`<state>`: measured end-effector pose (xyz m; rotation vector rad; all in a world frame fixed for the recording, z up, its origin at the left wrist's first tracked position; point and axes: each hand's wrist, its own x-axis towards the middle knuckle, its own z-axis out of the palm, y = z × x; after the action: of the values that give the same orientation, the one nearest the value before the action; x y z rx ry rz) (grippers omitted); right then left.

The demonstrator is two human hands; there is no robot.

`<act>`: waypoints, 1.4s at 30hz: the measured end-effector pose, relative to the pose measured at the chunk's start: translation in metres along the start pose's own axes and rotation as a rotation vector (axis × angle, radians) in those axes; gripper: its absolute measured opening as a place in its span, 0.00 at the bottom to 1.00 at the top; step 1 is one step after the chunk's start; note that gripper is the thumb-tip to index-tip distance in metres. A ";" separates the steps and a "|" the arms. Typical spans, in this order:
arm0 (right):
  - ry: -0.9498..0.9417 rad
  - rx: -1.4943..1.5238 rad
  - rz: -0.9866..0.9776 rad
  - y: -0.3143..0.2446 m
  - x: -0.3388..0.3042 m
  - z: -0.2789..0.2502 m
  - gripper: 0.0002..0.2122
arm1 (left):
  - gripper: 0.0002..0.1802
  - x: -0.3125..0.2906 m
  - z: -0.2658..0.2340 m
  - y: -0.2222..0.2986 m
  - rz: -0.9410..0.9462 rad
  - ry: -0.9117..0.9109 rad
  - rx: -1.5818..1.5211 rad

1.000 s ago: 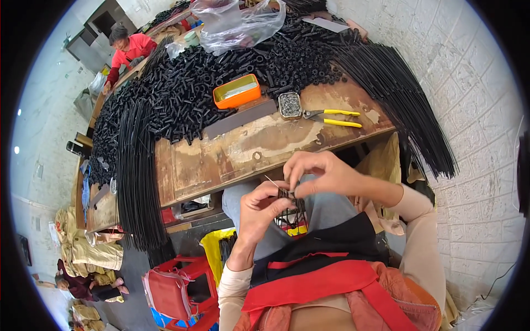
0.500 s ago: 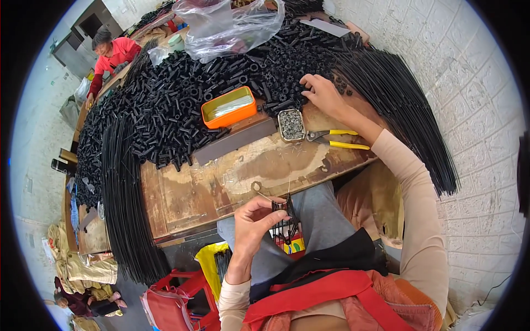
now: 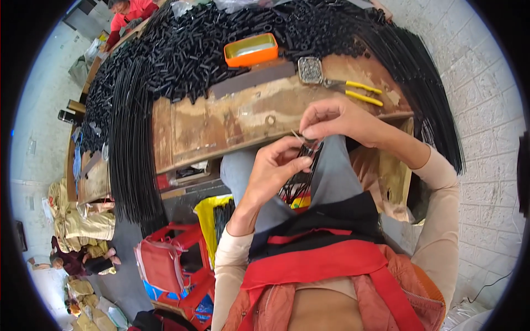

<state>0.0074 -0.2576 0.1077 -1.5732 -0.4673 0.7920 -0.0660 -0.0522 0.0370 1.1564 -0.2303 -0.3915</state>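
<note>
Over my lap, my left hand (image 3: pixel 274 171) is closed on the upper end of a bundle of thin black rods (image 3: pixel 296 188), which resemble umbrella ribs and hang down between my knees. A thin pale wire (image 3: pixel 297 134) sticks up from its fingertips. Just above, my right hand (image 3: pixel 341 122) pinches a small dark piece, mostly hidden by the fingers, against the top of the bundle. On the table beyond lie yellow-handled pincers (image 3: pixel 361 92), beside a small square tin (image 3: pixel 309 70) of tiny grey bits.
An orange box (image 3: pixel 251 50) stands by a heap of short black tubes (image 3: pixel 182 66). Long black rods lie in bunches at the left (image 3: pixel 131 149) and right (image 3: pixel 422 88) of the wooden table (image 3: pixel 221 129). A red stool (image 3: pixel 165 259) is at lower left; a co-worker (image 3: pixel 130 14) sits far left.
My right hand has come back from the black parts on the table to my left hand, now pinching a small dark piece. My left hand has risen slightly; the view has tilted down.
</note>
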 end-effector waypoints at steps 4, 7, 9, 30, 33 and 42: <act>0.052 0.057 0.009 0.011 -0.008 0.016 0.08 | 0.17 -0.016 0.006 0.003 0.022 0.022 0.009; 0.052 0.097 -0.037 0.011 -0.017 0.030 0.09 | 0.16 -0.028 0.011 0.004 0.075 0.045 0.013; 0.049 0.117 -0.062 0.011 -0.021 0.035 0.09 | 0.14 -0.033 0.017 0.010 0.101 0.043 -0.003; 0.202 -0.445 -0.721 0.014 -0.051 0.040 0.11 | 0.09 -0.038 0.062 0.002 0.230 0.231 0.072; 0.218 -0.273 -0.717 0.014 -0.064 0.036 0.12 | 0.08 -0.037 0.064 0.005 0.211 0.172 -0.019; 0.206 -0.033 -0.774 0.036 -0.081 0.022 0.12 | 0.06 -0.032 0.086 -0.009 0.087 0.115 0.001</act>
<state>-0.0688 -0.3045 0.0904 -1.3264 -0.8621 0.0307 -0.1290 -0.1146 0.0636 1.1617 -0.1798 -0.2476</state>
